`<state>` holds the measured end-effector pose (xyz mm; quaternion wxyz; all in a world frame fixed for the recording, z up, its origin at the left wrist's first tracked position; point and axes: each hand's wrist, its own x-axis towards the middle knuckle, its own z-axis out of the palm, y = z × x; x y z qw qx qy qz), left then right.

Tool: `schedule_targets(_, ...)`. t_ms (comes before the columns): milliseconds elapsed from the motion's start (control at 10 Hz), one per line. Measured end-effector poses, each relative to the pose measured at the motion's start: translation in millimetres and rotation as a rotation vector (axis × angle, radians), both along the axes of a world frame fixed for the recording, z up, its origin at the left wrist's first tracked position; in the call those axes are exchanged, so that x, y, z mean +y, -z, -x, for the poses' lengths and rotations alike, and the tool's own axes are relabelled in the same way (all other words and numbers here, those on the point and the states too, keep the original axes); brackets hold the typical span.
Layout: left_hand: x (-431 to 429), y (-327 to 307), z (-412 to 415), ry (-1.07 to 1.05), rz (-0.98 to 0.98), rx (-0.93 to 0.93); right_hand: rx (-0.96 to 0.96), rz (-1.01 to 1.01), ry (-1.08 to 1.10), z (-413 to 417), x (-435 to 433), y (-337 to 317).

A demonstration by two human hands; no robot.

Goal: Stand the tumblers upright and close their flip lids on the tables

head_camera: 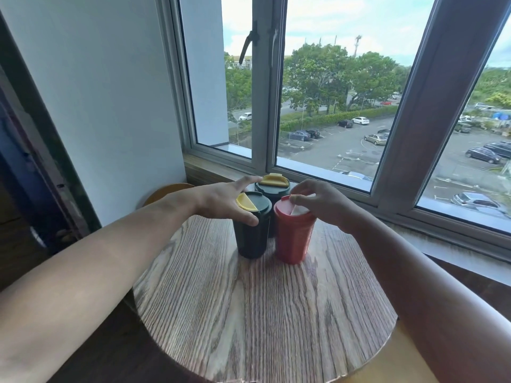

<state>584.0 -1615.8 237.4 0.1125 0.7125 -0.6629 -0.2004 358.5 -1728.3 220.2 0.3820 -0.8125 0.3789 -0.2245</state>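
Observation:
Three tumblers stand upright, close together, at the far side of a round wooden table (pixel 262 313). The near dark green tumbler (pixel 253 236) has a yellow flip lid (pixel 246 201) lying flat. My left hand (pixel 221 201) hovers over it with fingers spread, thumb against its rim. Behind it stands a second dark green tumbler (pixel 272 186), its yellow flap also down. The red tumbler (pixel 294 239) is on the right. My right hand (pixel 318 201) pinches its white flip lid (pixel 298 210), which is tilted up.
A window sill (pixel 215 168) and large window run just behind the table. A white wall stands on the left. A yellow rounded seat edge (pixel 166 190) shows left of the table. The near half of the tabletop is bare wood.

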Motion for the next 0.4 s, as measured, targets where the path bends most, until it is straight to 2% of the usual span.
schedule_targets(200,6.6,-7.1,-1.3,0.007,0.114,0.036,-0.056,0.097,0.037,4.1,0.3,-6.5)
schedule_targets(300,12.5,-11.8,1.0,0.002,0.247,0.004,-0.067,0.176,0.049,3.4,3.4,-11.4)
schedule_targets(400,17.5,-17.4,9.2,-0.016,0.482,-0.074,-0.065,0.319,0.064,-1.0,14.9,-22.1)
